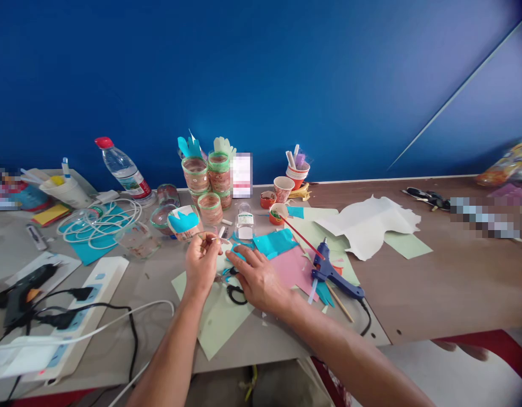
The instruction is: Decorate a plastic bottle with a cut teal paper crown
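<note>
My left hand [202, 261] is raised a little over the table, its fingers pinched on a small pale stick-like piece [219, 239]. My right hand [257, 278] lies flat on the paper sheets with fingers stretched out, partly covering black-handled scissors [234, 293]. Under and around the hands lie pale green paper [220, 325], a teal sheet [275, 242] and a pink sheet [291, 268]. A blue glue gun [335, 277] rests just right of my right hand. A cup wrapped in teal paper [184, 223] stands just beyond my left hand.
Stacked decorated cups [210, 181], a water bottle [124, 169], paper cups [283, 188] and a small clear bottle [244, 220] stand at the back. A power strip [89, 299], cables and a black glue gun [21, 288] lie left. White torn paper [371, 223] lies right.
</note>
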Available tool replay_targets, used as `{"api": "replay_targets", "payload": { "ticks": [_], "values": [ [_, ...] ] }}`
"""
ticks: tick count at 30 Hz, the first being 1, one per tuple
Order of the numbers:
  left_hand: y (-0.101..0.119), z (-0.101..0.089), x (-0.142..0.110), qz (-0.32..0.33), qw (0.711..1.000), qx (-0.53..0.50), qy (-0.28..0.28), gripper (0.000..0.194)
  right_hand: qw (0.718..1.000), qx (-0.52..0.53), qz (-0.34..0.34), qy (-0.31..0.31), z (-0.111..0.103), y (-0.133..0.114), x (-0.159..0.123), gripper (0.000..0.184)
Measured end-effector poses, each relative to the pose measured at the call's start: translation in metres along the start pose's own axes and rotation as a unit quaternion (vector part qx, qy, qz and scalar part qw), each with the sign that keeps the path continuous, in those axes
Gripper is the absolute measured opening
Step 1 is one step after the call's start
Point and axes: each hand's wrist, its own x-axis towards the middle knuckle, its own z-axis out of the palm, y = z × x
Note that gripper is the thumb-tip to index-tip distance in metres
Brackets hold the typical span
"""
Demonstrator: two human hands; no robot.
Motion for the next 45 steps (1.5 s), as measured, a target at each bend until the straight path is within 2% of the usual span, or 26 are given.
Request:
{"api": "replay_targets", "payload": {
  "ticks": [2,5,8,11,14,17,20,23,26,30,32,35,37,38,40,45],
  "values": [
    [0.000,0.000,-0.001,-0.001,1.000,0.001,-0.004,0.017,0.999,-0.020,-0.009,-0.028,0.003,-0.001,0.002,0.050],
    [0.002,0.001,-0.002,-0.006,1.000,0.010,0.003,0.019,0.997,-0.032,-0.004,-0.068,0.008,0.002,0.004,0.030],
    [0.002,0.002,-0.002,-0.009,1.000,0.014,0.000,0.018,0.998,-0.018,0.019,-0.064,0.013,0.007,0.006,0.017],
    [-0.001,0.001,-0.002,-0.008,1.000,0.007,-0.002,0.017,0.999,0.016,0.045,-0.025,0.016,0.010,0.007,0.019],
    [-0.004,0.000,-0.002,-0.004,1.000,0.015,0.002,0.017,0.993,0.075,0.078,0.040,0.016,0.013,0.008,0.019],
    [-0.006,-0.002,-0.001,0.002,1.000,0.024,0.003,0.016,0.977,0.147,0.111,0.105,0.011,0.015,0.009,0.019],
    [-0.006,-0.002,-0.001,0.003,1.000,0.024,0.003,0.017,0.961,0.179,0.155,0.145,0.002,0.020,0.011,0.019],
    [-0.004,-0.002,-0.002,0.003,1.000,0.031,0.007,0.017,0.957,0.146,0.194,0.156,-0.006,0.027,0.011,0.022],
    [-0.002,-0.001,-0.002,0.001,0.999,0.035,0.002,0.018,0.964,0.063,0.198,0.165,-0.011,0.035,0.010,0.026],
    [-0.003,-0.001,-0.002,-0.004,0.999,0.036,0.001,0.019,0.960,-0.016,0.179,0.213,-0.017,0.035,0.007,0.048],
    [-0.005,0.000,-0.002,-0.010,0.999,0.037,0.005,0.020,0.975,0.010,0.124,0.182,-0.021,0.029,0.006,0.045],
    [-0.007,-0.001,-0.002,-0.010,0.999,0.041,0.002,0.019,0.998,0.056,0.008,0.010,-0.025,0.016,0.006,0.026],
    [-0.008,-0.001,-0.001,0.000,0.999,0.038,0.000,0.017,0.994,0.032,-0.031,-0.101,-0.025,0.007,0.005,0.016],
    [-0.009,-0.001,-0.001,0.004,0.999,0.036,0.000,0.017,0.990,0.008,-0.035,-0.133,-0.025,0.004,0.005,0.013],
    [-0.010,-0.002,0.000,0.005,0.999,0.036,0.001,0.017,0.986,-0.033,-0.025,-0.160,-0.024,0.000,0.004,0.014],
    [-0.011,-0.002,0.000,-0.008,0.999,0.040,0.004,0.017,0.986,-0.046,0.011,-0.159,-0.023,-0.001,0.003,0.018]
  ]
}}
